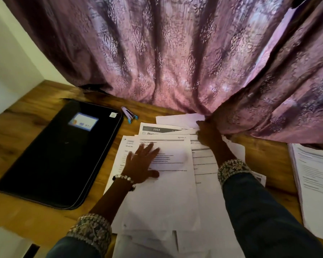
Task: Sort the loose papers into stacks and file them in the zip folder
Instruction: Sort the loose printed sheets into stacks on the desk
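Setting: one wooden desk (35, 112) against a white wall, with one mauve patterned curtain (175, 53) hanging across the upper frame and resting on the desk's far edge.

Left of frame: one black zip folder (60, 155) with a small label window, lying flat and closed; nothing is filed yet, by the look of it.

Centre left, beyond the folder: one small lilac-and-blue stapler (130, 114), probably kept near for binding sorted sets.

Centre: one overlapping spread of loose printed white papers (166, 192), sheet count not determinable, fanned toward the frame's lower edge.

Left hand (142, 162): flat on the top sheet, fingers straight and spread, gripping nothing; it appears to pin the pile against sliding.

Right hand (208, 134): at the spread's far right corner, beside the curtain hem; its fingers curl at the sheet edges, but whether they have hold of one cannot be told.

Right edge: one separate stack of printed sheets (315, 183), well apart, likely already sorted.
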